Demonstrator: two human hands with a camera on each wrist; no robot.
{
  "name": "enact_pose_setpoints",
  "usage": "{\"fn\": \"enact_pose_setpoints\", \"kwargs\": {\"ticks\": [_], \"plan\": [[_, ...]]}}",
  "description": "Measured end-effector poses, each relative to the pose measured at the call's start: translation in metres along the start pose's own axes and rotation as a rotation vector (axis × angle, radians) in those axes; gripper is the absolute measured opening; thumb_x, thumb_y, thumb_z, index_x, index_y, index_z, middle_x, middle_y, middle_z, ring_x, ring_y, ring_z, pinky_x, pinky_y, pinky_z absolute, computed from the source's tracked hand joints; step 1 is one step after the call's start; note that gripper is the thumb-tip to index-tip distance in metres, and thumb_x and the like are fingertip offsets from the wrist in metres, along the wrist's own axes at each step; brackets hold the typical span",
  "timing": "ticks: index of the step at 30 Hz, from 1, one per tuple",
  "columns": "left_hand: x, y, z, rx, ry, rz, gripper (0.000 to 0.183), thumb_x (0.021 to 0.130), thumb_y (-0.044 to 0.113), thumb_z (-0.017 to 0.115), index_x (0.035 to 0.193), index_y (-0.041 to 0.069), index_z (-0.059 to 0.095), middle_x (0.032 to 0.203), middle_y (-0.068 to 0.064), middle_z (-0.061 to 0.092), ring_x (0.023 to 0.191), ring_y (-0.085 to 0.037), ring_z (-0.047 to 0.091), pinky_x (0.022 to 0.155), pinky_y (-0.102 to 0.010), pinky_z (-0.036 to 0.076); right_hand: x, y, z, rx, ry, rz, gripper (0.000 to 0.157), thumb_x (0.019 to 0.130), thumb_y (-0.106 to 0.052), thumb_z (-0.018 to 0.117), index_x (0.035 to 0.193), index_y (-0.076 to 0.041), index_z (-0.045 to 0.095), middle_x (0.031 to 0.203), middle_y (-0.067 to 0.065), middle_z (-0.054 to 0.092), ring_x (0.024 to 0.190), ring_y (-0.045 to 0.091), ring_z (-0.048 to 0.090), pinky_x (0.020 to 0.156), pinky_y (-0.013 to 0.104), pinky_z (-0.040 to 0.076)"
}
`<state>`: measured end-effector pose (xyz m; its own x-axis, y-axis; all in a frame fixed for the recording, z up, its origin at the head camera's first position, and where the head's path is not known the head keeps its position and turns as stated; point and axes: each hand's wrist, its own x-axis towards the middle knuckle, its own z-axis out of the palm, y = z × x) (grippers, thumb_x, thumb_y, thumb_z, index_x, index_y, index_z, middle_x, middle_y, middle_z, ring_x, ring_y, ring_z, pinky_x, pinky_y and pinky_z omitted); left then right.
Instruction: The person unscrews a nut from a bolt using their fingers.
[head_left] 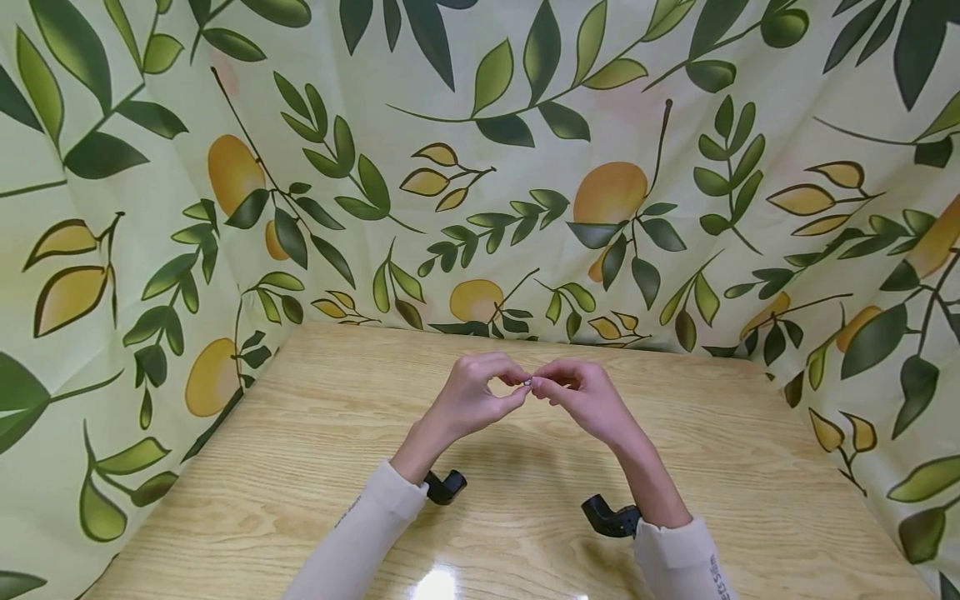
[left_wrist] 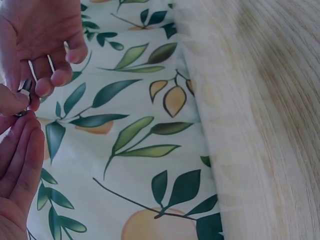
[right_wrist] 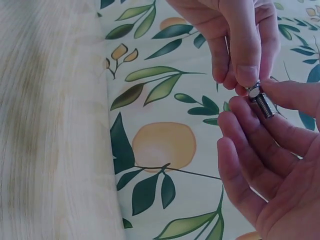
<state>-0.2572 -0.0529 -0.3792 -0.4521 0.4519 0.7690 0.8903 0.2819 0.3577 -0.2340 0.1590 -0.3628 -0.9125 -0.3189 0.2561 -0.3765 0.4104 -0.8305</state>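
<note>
Above the middle of the table, my left hand (head_left: 480, 392) and right hand (head_left: 581, 396) meet at the fingertips. Between them is a small silver bolt (right_wrist: 265, 106) with a threaded shank. A bright hexagonal piece sits at its upper end in the right wrist view; whether this is a head or a nut I cannot tell. The left thumb and fingers pinch that upper end from above. The right thumb and index finger grip the bolt from the side, its other fingers lying loosely bent. In the left wrist view fingers partly cover the bolt (left_wrist: 26, 86).
A wood-grain table (head_left: 315, 500) lies below the hands. Leaf-and-fruit patterned cloth (head_left: 517, 192) hangs around its back and sides. Black curved pieces, one (head_left: 446, 487) by the left wrist and one (head_left: 609, 518) by the right, stick out inward near the sleeves.
</note>
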Motion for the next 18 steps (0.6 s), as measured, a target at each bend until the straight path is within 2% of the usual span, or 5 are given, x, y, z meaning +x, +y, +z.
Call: {"fn": "enact_pose_setpoints", "kwargs": {"ticks": [3,7,11,14,18], "plan": [[-0.0004,-0.0008,0.0,-0.005,0.009,0.005,0.007,0.084,0.002,0.08,0.089,0.007,0.079,0.085,-0.003,0.078,0.076,-0.017,0.073,0.075,-0.015,0.058,-0.0004,-0.0005,0.001,0.003,0.021,0.015,0.019,0.098,-0.017,0.071,0.109,-0.002,0.076,0.105,0.015,0.075,0.087,0.021,0.068,0.076,0.032,0.06],[-0.0006,-0.0007,0.0005,-0.016,0.01,0.012,0.008,0.084,0.001,0.08,0.089,0.006,0.079,0.085,-0.005,0.079,0.075,-0.013,0.073,0.073,-0.019,0.06,-0.001,-0.0008,0.0015,0.003,0.038,0.027,0.017,0.096,-0.015,0.074,0.109,-0.004,0.075,0.107,0.013,0.076,0.09,0.021,0.069,0.077,0.029,0.059],[-0.0008,0.0,0.0,-0.031,0.01,0.002,0.009,0.083,-0.001,0.08,0.089,0.006,0.079,0.085,-0.005,0.079,0.075,-0.012,0.073,0.07,-0.024,0.062,-0.001,-0.0011,0.0008,-0.004,0.037,0.033,0.025,0.095,-0.018,0.076,0.116,-0.005,0.072,0.108,0.013,0.075,0.096,0.02,0.07,0.08,0.03,0.059],[-0.0008,0.0004,0.0001,-0.03,0.011,-0.008,0.01,0.083,-0.001,0.079,0.09,0.006,0.08,0.086,-0.004,0.079,0.076,-0.011,0.073,0.071,-0.024,0.062,-0.0006,0.0001,-0.0006,-0.002,0.014,0.035,0.028,0.098,-0.024,0.072,0.117,-0.004,0.071,0.106,0.013,0.075,0.094,0.021,0.07,0.077,0.035,0.061],[-0.0006,0.001,0.0007,-0.012,0.01,-0.005,0.01,0.083,-0.001,0.08,0.09,0.007,0.08,0.086,-0.003,0.079,0.076,-0.01,0.073,0.072,-0.021,0.062,0.0012,0.0036,-0.0011,0.018,-0.035,0.026,0.027,0.104,-0.025,0.064,0.11,0.0,0.073,0.098,0.017,0.075,0.09,0.023,0.071,0.074,0.035,0.063]]}}
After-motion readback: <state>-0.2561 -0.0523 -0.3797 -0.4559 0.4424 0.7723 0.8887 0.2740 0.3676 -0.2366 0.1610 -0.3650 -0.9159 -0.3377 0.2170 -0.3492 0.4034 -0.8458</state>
